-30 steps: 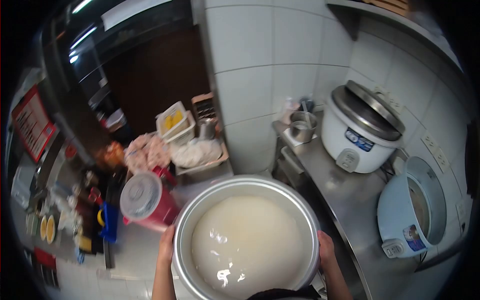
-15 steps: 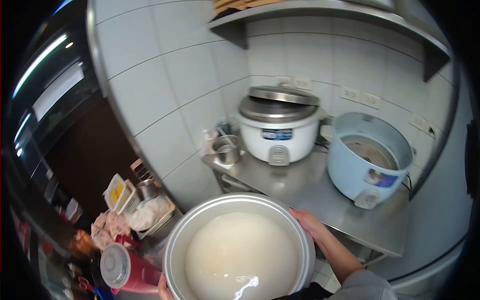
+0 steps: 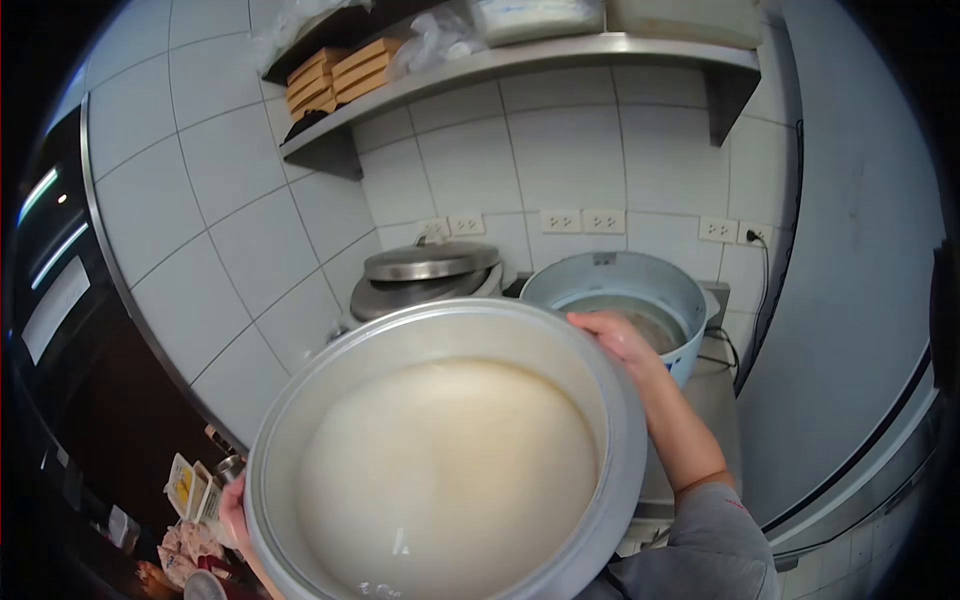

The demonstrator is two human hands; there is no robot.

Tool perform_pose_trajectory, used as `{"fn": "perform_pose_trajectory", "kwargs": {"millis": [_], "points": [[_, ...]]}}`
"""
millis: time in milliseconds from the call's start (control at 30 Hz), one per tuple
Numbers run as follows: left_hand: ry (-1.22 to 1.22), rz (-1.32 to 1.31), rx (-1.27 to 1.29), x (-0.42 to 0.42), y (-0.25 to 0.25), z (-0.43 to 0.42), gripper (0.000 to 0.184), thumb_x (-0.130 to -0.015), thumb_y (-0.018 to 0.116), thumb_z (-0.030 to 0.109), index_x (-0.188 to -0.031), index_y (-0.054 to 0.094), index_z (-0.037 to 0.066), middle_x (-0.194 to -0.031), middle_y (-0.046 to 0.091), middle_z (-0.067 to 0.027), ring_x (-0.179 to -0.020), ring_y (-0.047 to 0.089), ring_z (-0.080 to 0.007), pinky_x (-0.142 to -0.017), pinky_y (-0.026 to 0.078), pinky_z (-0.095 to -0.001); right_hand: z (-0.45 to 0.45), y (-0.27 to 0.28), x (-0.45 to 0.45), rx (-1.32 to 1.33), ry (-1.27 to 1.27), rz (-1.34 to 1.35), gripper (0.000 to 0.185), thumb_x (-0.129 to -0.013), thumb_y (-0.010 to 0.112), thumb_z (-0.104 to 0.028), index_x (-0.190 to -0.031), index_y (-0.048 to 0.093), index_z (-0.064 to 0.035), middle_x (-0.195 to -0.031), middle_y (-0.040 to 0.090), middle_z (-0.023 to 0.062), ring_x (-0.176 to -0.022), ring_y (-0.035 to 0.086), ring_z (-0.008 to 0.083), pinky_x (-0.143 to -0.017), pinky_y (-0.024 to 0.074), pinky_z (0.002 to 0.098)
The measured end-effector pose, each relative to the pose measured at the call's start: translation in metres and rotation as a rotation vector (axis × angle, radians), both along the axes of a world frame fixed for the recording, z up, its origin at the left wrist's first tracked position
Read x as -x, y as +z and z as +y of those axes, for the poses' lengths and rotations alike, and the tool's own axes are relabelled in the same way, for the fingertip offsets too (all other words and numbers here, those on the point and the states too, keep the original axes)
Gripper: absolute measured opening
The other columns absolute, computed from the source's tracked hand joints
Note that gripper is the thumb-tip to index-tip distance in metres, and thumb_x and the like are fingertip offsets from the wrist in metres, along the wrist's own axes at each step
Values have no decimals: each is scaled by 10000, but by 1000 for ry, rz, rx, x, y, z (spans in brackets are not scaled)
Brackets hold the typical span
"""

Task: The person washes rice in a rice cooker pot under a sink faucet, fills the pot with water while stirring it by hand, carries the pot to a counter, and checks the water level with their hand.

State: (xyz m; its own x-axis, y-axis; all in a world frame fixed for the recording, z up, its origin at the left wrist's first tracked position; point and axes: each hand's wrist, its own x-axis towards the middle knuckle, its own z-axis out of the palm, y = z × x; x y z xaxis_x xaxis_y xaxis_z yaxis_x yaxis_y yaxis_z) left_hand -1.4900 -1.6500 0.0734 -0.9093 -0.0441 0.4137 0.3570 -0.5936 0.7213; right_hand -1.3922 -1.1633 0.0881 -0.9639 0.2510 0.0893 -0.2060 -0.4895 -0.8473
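Note:
A large metal rice cooker pot (image 3: 430,335) fills the lower middle of the head view, held up in both hands. Inside it, pale rice (image 3: 450,460) lies under cloudy water that catches the light. My left hand (image 3: 235,515) grips the pot's left side, its fingers partly hidden by the wall. At the upper right rim, my right hand (image 3: 615,335) is closed on the edge. Just behind that hand stands a pale blue rice cooker body (image 3: 560,278), open at the top, with a metal interior. Left of it is another rice cooker with a steel lid (image 3: 430,262), mostly hidden by the pot.
Above hangs a steel shelf (image 3: 540,62) with stacked brown boxes (image 3: 345,75) and plastic bags. Wall outlets (image 3: 583,221) line the tiles, and a black cord (image 3: 765,270) hangs on the right. Trays and bagged items (image 3: 190,545) sit low on the left.
The pot has risen and come nearer the cookers, now overlapping both of them in view. Both hands have kept their hold. My view has turned to the right.

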Motion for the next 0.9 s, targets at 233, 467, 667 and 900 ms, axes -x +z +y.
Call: {"fn": "perform_pose_trajectory", "kwargs": {"millis": [233,467,667,900], "points": [[-74,13,83,54,62,124,99,-868,471,78,-912,524,8,-752,588,-73,-639,582,-161,-585,498,-253,109,104,-35,121,-13,33,252,-882,494,-135,-968,583,85,-894,646,192,-749,647,255,-720,539,348],[-364,-95,62,117,97,265,209,-799,482,150,-768,616,-7,-714,635,-100,-600,589,-188,-574,482,-280,205,138,-61,12,-175,63,253,-889,468,-143,-928,589,75,-854,647,179,-713,641,252,-689,537,339],[-634,-239,113,178,99,370,210,-765,522,171,-789,617,-15,-717,628,-102,-611,580,-194,-579,479,-295,245,135,-82,-36,-504,0,238,-884,481,-152,-901,602,52,-808,655,149,-661,637,223,-638,536,318],[-824,-384,162,214,86,461,224,-750,536,195,-822,603,-7,-728,609,-105,-608,568,-196,-578,463,-295,273,117,-79,-98,-765,-110,212,-859,529,-178,-872,617,14,-783,652,124,-633,626,198,-599,529,308]]}}
